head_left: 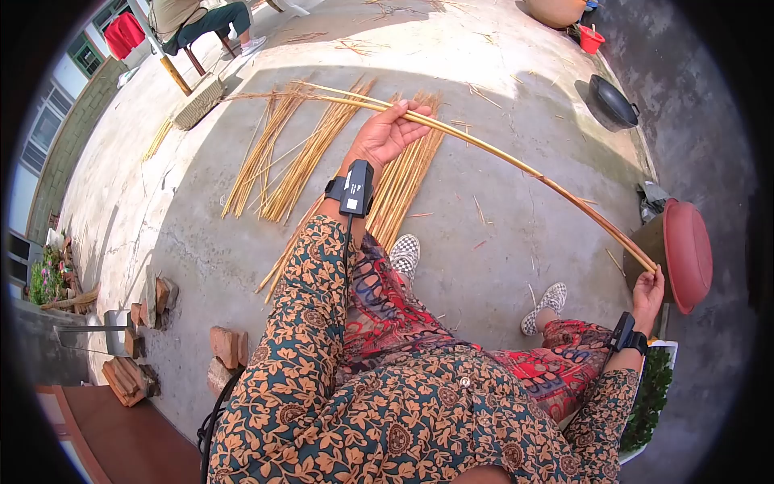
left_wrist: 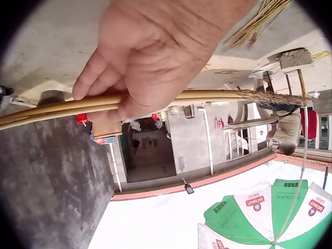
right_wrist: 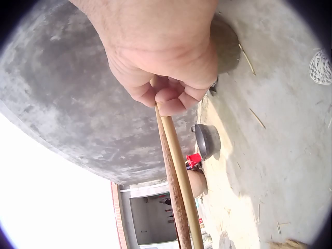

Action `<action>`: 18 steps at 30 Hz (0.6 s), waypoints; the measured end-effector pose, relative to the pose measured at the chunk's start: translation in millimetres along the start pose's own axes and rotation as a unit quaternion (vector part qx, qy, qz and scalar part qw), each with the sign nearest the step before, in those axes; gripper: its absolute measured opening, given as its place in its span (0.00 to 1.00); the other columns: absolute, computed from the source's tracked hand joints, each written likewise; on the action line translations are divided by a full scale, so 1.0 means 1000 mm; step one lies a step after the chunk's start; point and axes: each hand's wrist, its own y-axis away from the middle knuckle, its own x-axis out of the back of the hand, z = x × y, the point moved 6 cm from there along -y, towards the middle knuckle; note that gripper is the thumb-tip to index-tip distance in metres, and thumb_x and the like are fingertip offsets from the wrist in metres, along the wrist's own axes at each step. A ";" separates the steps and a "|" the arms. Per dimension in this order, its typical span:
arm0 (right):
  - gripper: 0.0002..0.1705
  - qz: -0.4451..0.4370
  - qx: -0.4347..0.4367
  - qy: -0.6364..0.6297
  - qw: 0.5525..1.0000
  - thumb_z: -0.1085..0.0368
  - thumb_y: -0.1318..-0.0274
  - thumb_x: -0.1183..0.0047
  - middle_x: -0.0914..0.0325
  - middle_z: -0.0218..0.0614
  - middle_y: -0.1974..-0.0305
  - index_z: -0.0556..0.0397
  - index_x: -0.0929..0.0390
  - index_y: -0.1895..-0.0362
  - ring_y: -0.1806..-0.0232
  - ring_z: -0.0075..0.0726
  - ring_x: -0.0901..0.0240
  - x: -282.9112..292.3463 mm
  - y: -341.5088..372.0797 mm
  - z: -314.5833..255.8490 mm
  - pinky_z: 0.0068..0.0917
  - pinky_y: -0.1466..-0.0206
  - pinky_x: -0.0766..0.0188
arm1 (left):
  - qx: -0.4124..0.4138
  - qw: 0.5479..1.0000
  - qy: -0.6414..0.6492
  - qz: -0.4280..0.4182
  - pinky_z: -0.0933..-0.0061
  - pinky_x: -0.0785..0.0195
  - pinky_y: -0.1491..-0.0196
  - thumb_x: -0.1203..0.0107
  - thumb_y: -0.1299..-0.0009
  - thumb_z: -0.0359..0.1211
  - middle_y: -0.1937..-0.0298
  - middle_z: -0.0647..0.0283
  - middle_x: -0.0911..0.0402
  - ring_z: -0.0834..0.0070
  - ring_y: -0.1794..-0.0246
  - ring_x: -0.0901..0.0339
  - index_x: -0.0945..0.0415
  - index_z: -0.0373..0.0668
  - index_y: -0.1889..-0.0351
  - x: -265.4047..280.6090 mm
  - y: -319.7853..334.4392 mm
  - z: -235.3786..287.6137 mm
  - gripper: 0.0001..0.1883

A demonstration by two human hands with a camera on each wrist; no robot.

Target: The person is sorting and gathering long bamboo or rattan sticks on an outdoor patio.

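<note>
Two long tan stalks (head_left: 516, 163) span both hands in a slight bend. At their left part, my left hand (head_left: 387, 135) holds them palm up between thumb and fingers; the left wrist view shows the stalks (left_wrist: 207, 94) crossing under the hand (left_wrist: 155, 57), with a frayed, brushy end (left_wrist: 270, 97) beyond it. My right hand (head_left: 647, 298) pinches the other end, beside the red lid. In the right wrist view the fingertips of that hand (right_wrist: 161, 57) close on the ends of the stalks (right_wrist: 181, 181), one reddish-brown and one pale.
Bundles of stalks (head_left: 322, 153) lie on the concrete ahead. A red lid (head_left: 688, 256) on a container and a black basin (head_left: 613, 102) stand at the right, near the wall. Bricks (head_left: 230, 347) are at the left, a seated person (head_left: 201, 24) at the top left.
</note>
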 end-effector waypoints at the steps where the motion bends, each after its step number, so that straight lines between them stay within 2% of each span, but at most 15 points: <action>1: 0.07 -0.001 -0.006 -0.009 1.000 0.72 0.47 0.45 0.28 0.33 0.71 0.59 0.27 0.65 0.73 0.24 0.33 -0.003 0.001 0.004 0.17 0.70 0.30 | -0.001 1.000 0.003 0.019 0.58 0.27 0.48 0.50 0.32 0.30 0.55 0.42 0.24 0.54 0.51 0.25 0.29 0.30 0.58 0.002 0.000 -0.001 0.11; 2: 0.07 0.000 -0.008 -0.016 1.000 0.71 0.47 0.44 0.28 0.32 0.71 0.59 0.27 0.65 0.73 0.24 0.33 -0.009 0.006 0.004 0.18 0.69 0.29 | 0.001 0.999 0.008 0.036 0.58 0.27 0.48 0.49 0.32 0.30 0.55 0.42 0.24 0.55 0.51 0.24 0.29 0.29 0.58 0.006 -0.002 -0.001 0.11; 5: 0.05 -0.042 -0.013 0.009 0.999 0.68 0.48 0.42 0.23 0.32 0.68 0.48 0.26 0.69 0.66 0.29 0.26 -0.017 0.008 0.009 0.26 0.62 0.26 | 0.003 0.997 -0.001 0.077 0.59 0.26 0.49 0.50 0.32 0.29 0.55 0.42 0.24 0.56 0.52 0.24 0.30 0.30 0.59 0.013 -0.002 0.003 0.10; 6: 0.06 -0.055 -0.009 -0.013 0.998 0.67 0.48 0.41 0.23 0.32 0.67 0.47 0.26 0.70 0.63 0.30 0.26 -0.014 0.003 0.010 0.27 0.59 0.25 | 0.003 0.996 -0.007 0.090 0.60 0.25 0.50 0.50 0.32 0.29 0.55 0.42 0.24 0.56 0.52 0.24 0.30 0.31 0.59 0.017 -0.003 0.003 0.09; 8: 0.06 -0.023 -0.011 0.044 0.999 0.68 0.48 0.41 0.23 0.31 0.66 0.49 0.26 0.67 0.60 0.30 0.25 -0.016 0.009 0.009 0.26 0.55 0.25 | -0.002 0.993 -0.017 0.118 0.61 0.24 0.52 0.51 0.32 0.29 0.57 0.44 0.23 0.56 0.53 0.23 0.29 0.32 0.61 0.024 -0.005 0.003 0.08; 11: 0.07 -0.010 -0.019 0.048 0.999 0.69 0.49 0.41 0.23 0.30 0.65 0.50 0.26 0.65 0.60 0.28 0.25 -0.021 0.014 0.012 0.27 0.53 0.24 | -0.011 0.986 -0.026 0.167 0.63 0.23 0.54 0.50 0.32 0.29 0.57 0.46 0.22 0.57 0.54 0.23 0.29 0.34 0.62 0.021 -0.004 -0.005 0.07; 12: 0.07 -0.010 -0.020 0.049 0.999 0.70 0.49 0.41 0.23 0.30 0.65 0.50 0.25 0.65 0.60 0.28 0.25 -0.023 0.014 0.014 0.27 0.53 0.24 | 0.002 0.991 -0.021 0.135 0.64 0.22 0.56 0.50 0.32 0.30 0.59 0.47 0.22 0.60 0.58 0.21 0.29 0.34 0.63 0.014 -0.007 -0.015 0.07; 15: 0.07 -0.014 -0.028 0.048 0.998 0.70 0.49 0.41 0.23 0.30 0.65 0.50 0.25 0.65 0.60 0.28 0.25 -0.034 0.012 0.023 0.28 0.54 0.23 | 0.066 0.993 -0.043 0.088 0.65 0.22 0.57 0.49 0.33 0.30 0.60 0.46 0.21 0.61 0.62 0.20 0.29 0.34 0.63 -0.015 -0.011 -0.045 0.07; 18: 0.07 -0.004 -0.030 0.044 0.999 0.71 0.49 0.42 0.23 0.29 0.66 0.50 0.25 0.65 0.61 0.28 0.25 -0.039 0.012 0.026 0.28 0.55 0.22 | 0.084 0.992 -0.055 0.076 0.66 0.22 0.57 0.50 0.33 0.30 0.61 0.45 0.21 0.60 0.62 0.20 0.29 0.33 0.63 -0.038 -0.016 -0.061 0.08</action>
